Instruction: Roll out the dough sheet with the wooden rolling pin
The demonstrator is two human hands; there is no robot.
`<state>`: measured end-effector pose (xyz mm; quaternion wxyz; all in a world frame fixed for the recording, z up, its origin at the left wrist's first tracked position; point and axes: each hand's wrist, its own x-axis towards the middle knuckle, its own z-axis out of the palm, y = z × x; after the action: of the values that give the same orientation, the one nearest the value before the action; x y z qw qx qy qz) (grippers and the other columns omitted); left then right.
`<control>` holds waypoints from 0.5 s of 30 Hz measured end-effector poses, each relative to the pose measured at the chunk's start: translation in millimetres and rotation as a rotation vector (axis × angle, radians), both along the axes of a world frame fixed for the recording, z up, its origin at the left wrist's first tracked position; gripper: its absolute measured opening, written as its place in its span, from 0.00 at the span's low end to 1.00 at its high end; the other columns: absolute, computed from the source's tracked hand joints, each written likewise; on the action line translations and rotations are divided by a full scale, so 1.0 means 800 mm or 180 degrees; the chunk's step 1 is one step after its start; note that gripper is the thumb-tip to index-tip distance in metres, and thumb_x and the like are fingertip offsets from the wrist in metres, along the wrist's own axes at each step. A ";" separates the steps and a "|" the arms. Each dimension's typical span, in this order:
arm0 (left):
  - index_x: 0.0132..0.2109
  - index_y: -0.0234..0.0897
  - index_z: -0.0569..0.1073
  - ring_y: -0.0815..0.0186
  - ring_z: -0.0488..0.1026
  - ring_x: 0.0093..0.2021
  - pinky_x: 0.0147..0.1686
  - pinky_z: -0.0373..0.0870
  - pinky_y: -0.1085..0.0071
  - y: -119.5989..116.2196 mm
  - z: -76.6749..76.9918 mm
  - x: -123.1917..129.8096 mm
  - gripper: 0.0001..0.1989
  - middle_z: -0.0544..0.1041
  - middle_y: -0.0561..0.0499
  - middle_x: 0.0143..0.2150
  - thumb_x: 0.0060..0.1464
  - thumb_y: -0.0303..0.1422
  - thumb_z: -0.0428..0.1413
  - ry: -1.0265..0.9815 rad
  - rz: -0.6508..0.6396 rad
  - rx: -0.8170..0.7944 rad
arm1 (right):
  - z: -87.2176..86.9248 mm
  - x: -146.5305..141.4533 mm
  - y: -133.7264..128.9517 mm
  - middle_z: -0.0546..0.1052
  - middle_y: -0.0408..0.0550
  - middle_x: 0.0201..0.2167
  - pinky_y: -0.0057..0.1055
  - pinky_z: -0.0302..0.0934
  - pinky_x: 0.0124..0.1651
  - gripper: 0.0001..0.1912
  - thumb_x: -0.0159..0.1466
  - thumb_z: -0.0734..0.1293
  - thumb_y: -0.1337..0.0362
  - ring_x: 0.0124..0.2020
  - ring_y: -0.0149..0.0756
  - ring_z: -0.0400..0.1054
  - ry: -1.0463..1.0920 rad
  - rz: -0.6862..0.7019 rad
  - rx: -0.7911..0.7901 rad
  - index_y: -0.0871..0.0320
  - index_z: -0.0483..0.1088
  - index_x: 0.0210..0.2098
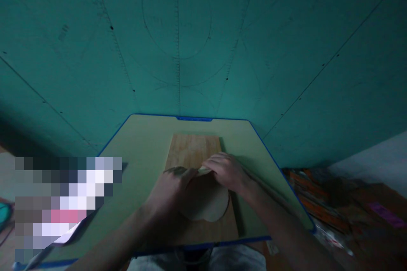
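A flat, pale sheet of dough (pixel 207 204) lies on a wooden cutting board (pixel 194 146) in front of me. At the far edge of the dough, my left hand (pixel 178 183) has its fingers curled down over it, thumb pointing inward. My right hand (pixel 225 171) grips the same edge from the other side, fingers closed on it. Between the two hands a narrow strip of that edge looks lifted or folded. The near part of the dough rests on the board, its outline rounded and uneven. Both hands hide much of the far edge.
The board sits on a small pale table (pixel 140 142) with a blue rim. Behind the table stands a green wall (pixel 193 72) with drawn lines. A blurred-out patch (pixel 68 203) covers something at the left. Cardboard and clutter (pixel 356 207) lie on the right.
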<state>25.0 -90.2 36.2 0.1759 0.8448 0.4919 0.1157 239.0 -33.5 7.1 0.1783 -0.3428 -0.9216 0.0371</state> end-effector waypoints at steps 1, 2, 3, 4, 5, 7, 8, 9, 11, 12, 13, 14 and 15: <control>0.49 0.40 0.74 0.55 0.78 0.45 0.44 0.72 0.62 -0.007 -0.004 -0.002 0.16 0.81 0.43 0.45 0.51 0.31 0.59 -0.0230 -0.0093 0.0100 | -0.001 0.003 -0.003 0.82 0.48 0.38 0.34 0.61 0.45 0.13 0.63 0.63 0.76 0.40 0.38 0.73 0.0068 0.0034 0.0018 0.56 0.78 0.39; 0.49 0.40 0.74 0.54 0.78 0.46 0.46 0.72 0.61 -0.013 -0.008 -0.004 0.19 0.81 0.43 0.47 0.47 0.30 0.62 -0.0429 -0.0185 0.0207 | -0.002 0.004 -0.005 0.82 0.49 0.39 0.35 0.61 0.46 0.15 0.62 0.63 0.77 0.41 0.39 0.72 0.0130 0.0053 0.0011 0.57 0.78 0.40; 0.49 0.40 0.74 0.54 0.78 0.47 0.47 0.73 0.60 -0.018 -0.011 -0.006 0.22 0.80 0.42 0.49 0.44 0.30 0.63 -0.0566 -0.0276 0.0319 | -0.002 0.006 -0.007 0.81 0.49 0.40 0.36 0.62 0.47 0.17 0.61 0.63 0.78 0.42 0.39 0.72 0.0186 0.0044 -0.0019 0.57 0.78 0.43; 0.50 0.40 0.74 0.53 0.77 0.48 0.48 0.73 0.59 -0.022 -0.015 -0.007 0.23 0.80 0.42 0.51 0.43 0.29 0.63 -0.0641 -0.0386 0.0441 | -0.002 0.007 -0.008 0.81 0.50 0.42 0.37 0.62 0.48 0.20 0.60 0.63 0.78 0.45 0.40 0.71 0.0231 0.0009 -0.0072 0.57 0.77 0.47; 0.51 0.39 0.74 0.53 0.77 0.49 0.49 0.73 0.58 -0.025 -0.018 -0.009 0.24 0.79 0.41 0.52 0.43 0.27 0.62 -0.0670 -0.0495 0.0562 | -0.003 0.007 -0.008 0.80 0.51 0.44 0.37 0.63 0.49 0.23 0.59 0.63 0.78 0.47 0.41 0.71 0.0269 -0.0027 -0.0136 0.57 0.76 0.50; 0.55 0.38 0.73 0.53 0.76 0.51 0.50 0.73 0.57 -0.026 -0.025 -0.011 0.26 0.78 0.41 0.54 0.46 0.25 0.60 -0.0614 -0.0573 0.0738 | -0.005 0.007 -0.007 0.78 0.52 0.47 0.38 0.64 0.50 0.24 0.59 0.63 0.78 0.49 0.41 0.70 0.0309 -0.0069 -0.0268 0.56 0.75 0.52; 0.57 0.38 0.72 0.53 0.75 0.52 0.50 0.73 0.56 -0.024 -0.028 -0.012 0.26 0.78 0.41 0.55 0.48 0.25 0.59 -0.0537 -0.0467 0.0794 | -0.007 0.007 -0.006 0.78 0.52 0.47 0.38 0.64 0.51 0.23 0.59 0.64 0.77 0.50 0.42 0.70 0.0317 -0.0060 -0.0313 0.56 0.76 0.51; 0.59 0.38 0.71 0.52 0.74 0.53 0.50 0.73 0.55 -0.022 -0.031 -0.013 0.26 0.78 0.41 0.56 0.51 0.25 0.59 -0.0435 -0.0301 0.0817 | -0.009 0.007 -0.004 0.78 0.52 0.48 0.38 0.63 0.51 0.21 0.60 0.64 0.77 0.50 0.42 0.70 0.0326 -0.0025 -0.0332 0.56 0.77 0.50; 0.60 0.38 0.71 0.51 0.73 0.53 0.49 0.73 0.53 -0.015 -0.036 -0.014 0.25 0.77 0.41 0.56 0.54 0.25 0.58 -0.0192 0.0021 0.0776 | -0.012 0.008 -0.002 0.79 0.52 0.47 0.38 0.63 0.52 0.18 0.60 0.64 0.76 0.49 0.42 0.70 0.0321 0.0052 -0.0310 0.57 0.77 0.47; 0.60 0.39 0.72 0.51 0.73 0.54 0.49 0.72 0.53 -0.011 -0.037 -0.015 0.25 0.77 0.42 0.56 0.55 0.24 0.57 -0.0093 0.0112 0.0740 | -0.013 0.009 -0.002 0.79 0.52 0.46 0.38 0.63 0.51 0.17 0.60 0.65 0.76 0.48 0.42 0.70 0.0291 0.0071 -0.0287 0.57 0.77 0.46; 0.59 0.40 0.73 0.51 0.73 0.53 0.48 0.72 0.54 -0.008 -0.039 -0.015 0.24 0.78 0.43 0.56 0.55 0.23 0.57 -0.0034 0.0132 0.0704 | -0.014 0.010 -0.002 0.80 0.52 0.45 0.37 0.63 0.49 0.16 0.61 0.65 0.75 0.47 0.42 0.70 0.0250 0.0082 -0.0260 0.57 0.77 0.45; 0.58 0.41 0.74 0.51 0.73 0.52 0.48 0.73 0.54 -0.006 -0.040 -0.015 0.23 0.78 0.44 0.55 0.56 0.23 0.57 -0.0013 0.0120 0.0672 | -0.013 0.010 -0.002 0.80 0.51 0.43 0.37 0.63 0.47 0.14 0.61 0.65 0.75 0.45 0.42 0.71 0.0205 0.0080 -0.0240 0.57 0.76 0.44; 0.56 0.41 0.76 0.52 0.73 0.51 0.47 0.73 0.55 -0.005 -0.040 -0.015 0.22 0.79 0.44 0.54 0.56 0.22 0.57 -0.0027 0.0110 0.0662 | -0.012 0.010 -0.002 0.80 0.51 0.42 0.36 0.63 0.45 0.13 0.61 0.65 0.74 0.44 0.41 0.71 0.0170 0.0067 -0.0225 0.57 0.76 0.43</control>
<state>13.1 -94.4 4.1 0.0873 0.8495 0.4909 0.1727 247.1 -35.5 -2.9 0.1902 -0.3381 -0.9182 0.0806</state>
